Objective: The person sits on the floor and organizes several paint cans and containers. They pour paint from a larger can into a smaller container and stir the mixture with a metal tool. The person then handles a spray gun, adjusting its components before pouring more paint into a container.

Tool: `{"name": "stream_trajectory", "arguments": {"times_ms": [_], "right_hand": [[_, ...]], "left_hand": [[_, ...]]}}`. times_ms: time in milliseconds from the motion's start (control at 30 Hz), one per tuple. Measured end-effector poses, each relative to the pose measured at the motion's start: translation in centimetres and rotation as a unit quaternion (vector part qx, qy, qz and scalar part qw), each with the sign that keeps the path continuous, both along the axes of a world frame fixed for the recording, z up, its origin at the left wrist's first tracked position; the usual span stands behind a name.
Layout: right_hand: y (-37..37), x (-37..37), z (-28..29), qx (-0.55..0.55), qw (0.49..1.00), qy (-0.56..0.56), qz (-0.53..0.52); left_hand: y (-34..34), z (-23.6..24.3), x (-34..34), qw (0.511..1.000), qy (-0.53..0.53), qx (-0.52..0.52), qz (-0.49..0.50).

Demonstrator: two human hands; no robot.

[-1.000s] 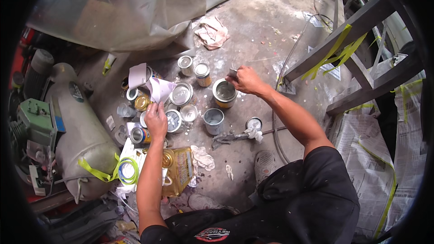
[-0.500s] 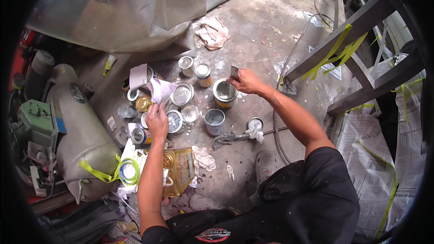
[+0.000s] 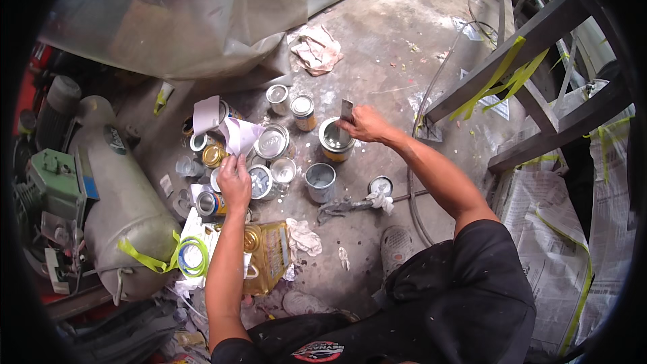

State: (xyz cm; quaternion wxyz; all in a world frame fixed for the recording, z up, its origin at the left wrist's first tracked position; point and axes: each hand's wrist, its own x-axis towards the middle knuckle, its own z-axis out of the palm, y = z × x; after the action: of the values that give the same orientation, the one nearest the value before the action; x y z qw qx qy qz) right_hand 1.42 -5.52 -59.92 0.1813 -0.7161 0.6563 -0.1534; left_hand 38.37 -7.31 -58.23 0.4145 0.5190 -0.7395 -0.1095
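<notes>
My right hand (image 3: 364, 125) is closed round a flat, ruler-like metal strip (image 3: 346, 109). The strip stands upright over an open paint can (image 3: 335, 145), and the can's inside is grey and wet-looking. To the left, my left hand (image 3: 234, 176) pinches the lower end of a curled pale-lilac sheet of paper (image 3: 240, 136), above a cluster of cans. Near the paper are a closed silver-lidded can (image 3: 271, 141) and a gold-topped can (image 3: 214, 155). An open grey plastic cup (image 3: 320, 182) stands just below the paint can.
A yellowish metal jug (image 3: 269, 259) and rolls of green tape (image 3: 193, 256) lie beside my left forearm. The air compressor tank (image 3: 125, 195) is at the left. A hose (image 3: 409, 185) crosses the floor near a dark frame (image 3: 532, 47). A pinkish rag (image 3: 316, 50) lies ahead.
My right hand has shifted slightly down with the metal strip, which now shows less below the fingers. My left hand and the paper stay almost in place.
</notes>
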Motion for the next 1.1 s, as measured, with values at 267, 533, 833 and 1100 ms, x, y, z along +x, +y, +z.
{"name": "stream_trajectory", "arguments": {"times_ms": [267,533,833,1100], "right_hand": [[0.0,0.4,1.3,-0.014,0.999,0.049,-0.006],[0.3,0.4,1.9,-0.054,0.99,0.128,0.028],[0.1,0.3,1.1,-0.076,0.993,0.087,0.031],[0.1,0.2,1.4,0.007,0.998,0.055,0.027]], "left_hand": [[-0.1,-0.3,0.5,1.0,0.001,-0.005,0.0],[0.1,-0.1,0.4,1.0,0.004,0.005,0.004],[-0.1,-0.3,0.4,1.0,0.006,-0.005,0.002],[-0.1,-0.4,0.5,1.0,-0.004,-0.007,0.003]]}}
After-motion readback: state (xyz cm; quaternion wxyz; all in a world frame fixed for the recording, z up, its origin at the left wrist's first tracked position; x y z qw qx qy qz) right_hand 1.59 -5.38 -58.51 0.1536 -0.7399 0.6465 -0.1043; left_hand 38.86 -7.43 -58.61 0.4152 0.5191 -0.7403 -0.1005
